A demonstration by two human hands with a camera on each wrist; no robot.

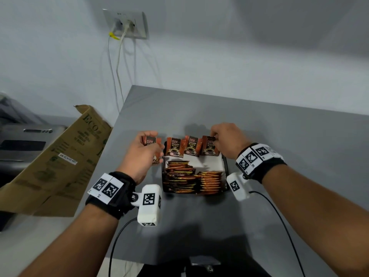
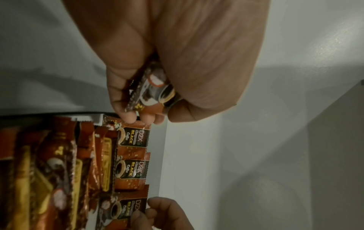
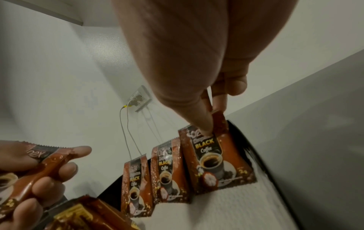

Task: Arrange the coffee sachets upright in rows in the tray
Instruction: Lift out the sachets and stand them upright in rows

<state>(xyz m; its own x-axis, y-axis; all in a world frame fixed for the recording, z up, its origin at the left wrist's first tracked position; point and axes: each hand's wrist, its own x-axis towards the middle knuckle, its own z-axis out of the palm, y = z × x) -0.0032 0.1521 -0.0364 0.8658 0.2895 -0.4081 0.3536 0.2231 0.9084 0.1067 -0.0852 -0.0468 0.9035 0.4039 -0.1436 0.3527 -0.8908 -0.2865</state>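
Right grip (image 1: 216,140) pinches the top edge of an upright coffee sachet (image 1: 209,147) in the tray (image 1: 225,166); left grip (image 1: 143,152) holds spare sachets (image 1: 150,143). Light, floppy, slippery foil: probably best held by the sealed edges.

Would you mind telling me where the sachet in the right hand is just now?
In the head view, that sachet stands upright at the right end of the tray's back row, its top pinched by the right hand, beside two other upright sachets.

Sachets (image 1: 192,145) upright along tray (image 1: 225,166) back, stacks (image 1: 191,179) in front
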